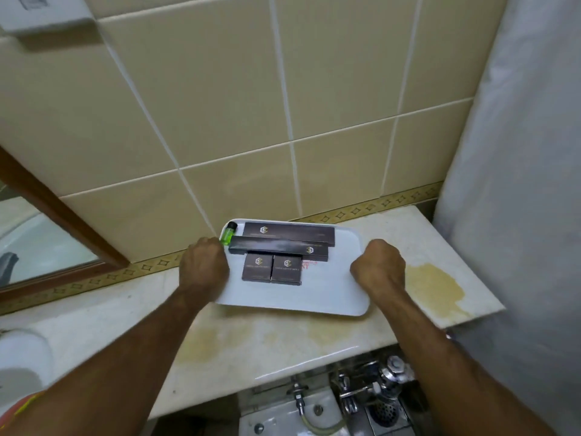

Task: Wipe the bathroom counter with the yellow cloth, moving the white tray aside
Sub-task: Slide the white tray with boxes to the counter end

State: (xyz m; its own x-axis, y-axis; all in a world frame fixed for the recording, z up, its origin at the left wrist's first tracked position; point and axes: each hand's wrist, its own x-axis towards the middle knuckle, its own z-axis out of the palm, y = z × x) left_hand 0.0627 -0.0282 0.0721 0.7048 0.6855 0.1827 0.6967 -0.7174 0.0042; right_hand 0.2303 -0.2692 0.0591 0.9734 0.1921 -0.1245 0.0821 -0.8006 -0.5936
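Tiles, big beige ones (239, 89), fill the wall behind the white tray (314, 297), and that tray is your landmark. Under it runs the pale marble counter (251, 338), blotched with yellowish stains, the darkest patch (435, 286) just right of the tray. A white curtain (518, 184) hangs well to the tray's right; a wood-framed mirror (56, 221) leans in far to its left. Below the counter edge, nearer you than the tray, chrome valves (377, 388) glint.

You've got the tray at both short ends: your left hand (202, 269) is curled closed over its left rim, your right hand (379, 267) is fisted closed on its right rim. Whether the tray is lifted or resting on the counter, you can't tell from here.

On the tray's far half lie two long dark boxes (287, 239), two small square dark boxes (272, 269) just in front of them, and a little green bottle (228, 235) at the far left corner, beside your left knuckles.
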